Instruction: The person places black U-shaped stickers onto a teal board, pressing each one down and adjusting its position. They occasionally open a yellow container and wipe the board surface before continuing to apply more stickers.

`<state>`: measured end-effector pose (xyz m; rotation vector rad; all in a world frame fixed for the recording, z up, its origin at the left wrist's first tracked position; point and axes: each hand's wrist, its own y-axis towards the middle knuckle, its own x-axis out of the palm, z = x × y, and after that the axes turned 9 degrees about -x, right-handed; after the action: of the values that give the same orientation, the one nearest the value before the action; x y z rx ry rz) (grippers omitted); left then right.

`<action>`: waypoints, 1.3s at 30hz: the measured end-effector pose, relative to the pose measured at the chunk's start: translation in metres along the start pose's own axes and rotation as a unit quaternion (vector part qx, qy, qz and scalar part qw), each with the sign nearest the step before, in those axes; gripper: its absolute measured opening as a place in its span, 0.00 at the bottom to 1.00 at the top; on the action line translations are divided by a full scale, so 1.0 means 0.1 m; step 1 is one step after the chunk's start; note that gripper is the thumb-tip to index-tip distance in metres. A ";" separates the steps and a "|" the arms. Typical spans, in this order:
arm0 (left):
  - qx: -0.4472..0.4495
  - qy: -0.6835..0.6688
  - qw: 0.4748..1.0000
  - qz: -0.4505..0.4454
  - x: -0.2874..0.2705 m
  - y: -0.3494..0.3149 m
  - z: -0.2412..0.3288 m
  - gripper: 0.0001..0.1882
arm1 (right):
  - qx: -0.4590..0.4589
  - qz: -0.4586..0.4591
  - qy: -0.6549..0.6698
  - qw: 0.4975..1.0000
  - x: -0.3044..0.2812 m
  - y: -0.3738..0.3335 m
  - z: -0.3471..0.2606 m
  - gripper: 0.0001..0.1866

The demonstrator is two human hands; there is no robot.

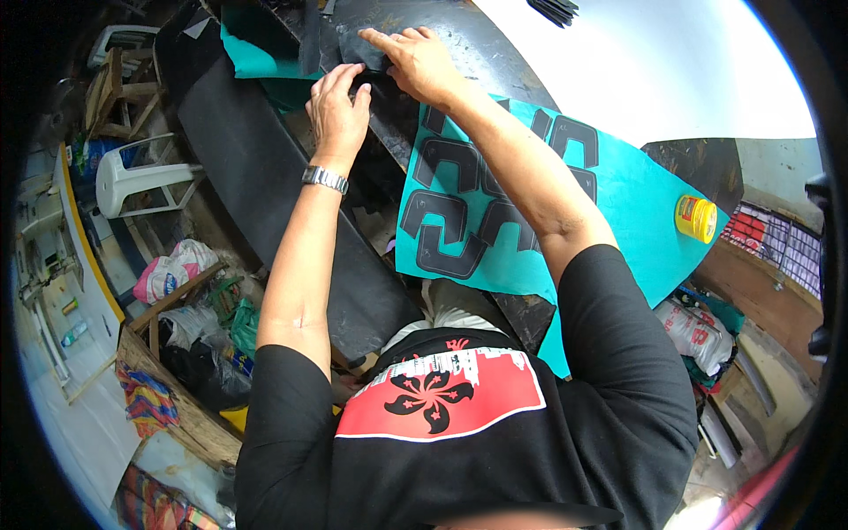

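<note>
My left hand (340,110) reaches to the far part of the dark table, fingers stretched and fingertips at the edge of a black flat piece (360,55). Just right of it, my right hand (420,66) lies over the same piece with the index finger extended to the left. Part of the piece is hidden under the hands. Nearer to me and to the right, a teal sheet (530,265) carries several black C-shaped pieces (448,163); my right forearm covers some of them.
A yellow jar (696,218) stands at the teal sheet's right end. Beyond lies a large white sheet (671,71) with black strips (554,11) on it. A long black roll or padded panel (256,168) runs along the left. A white plastic stool (141,177) and bags (177,269) are farther left.
</note>
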<state>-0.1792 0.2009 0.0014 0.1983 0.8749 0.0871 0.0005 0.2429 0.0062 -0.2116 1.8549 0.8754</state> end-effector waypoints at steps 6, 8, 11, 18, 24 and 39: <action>0.014 0.023 0.999 -0.023 0.07 -0.02 -0.10 0.19 | 0.012 -0.002 -0.001 1.000 0.04 0.02 0.06 0.35; 0.018 0.016 1.000 -0.015 0.09 -0.02 -0.12 0.19 | 0.008 -0.011 -0.019 1.000 0.05 0.03 0.00 0.35; 0.027 0.024 0.999 -0.020 0.10 -0.03 -0.13 0.21 | 0.005 -0.001 -0.029 1.000 0.06 0.01 -0.07 0.34; 0.003 -0.075 0.997 0.003 0.13 -0.03 -0.11 0.26 | 0.097 -0.002 0.134 0.986 -0.01 -0.01 0.08 0.33; -0.016 -0.061 0.998 -0.005 0.17 -0.07 -0.12 0.22 | -0.065 0.006 -0.055 0.996 0.05 -0.12 -0.07 0.31; 0.090 0.144 0.985 -0.007 0.34 -0.22 0.08 0.38 | 0.300 0.209 0.284 0.887 0.08 0.08 0.09 0.29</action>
<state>-0.1510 0.1839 -0.0234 0.3545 1.1745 0.0228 -0.0004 0.2564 0.0007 0.3765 2.6955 0.4884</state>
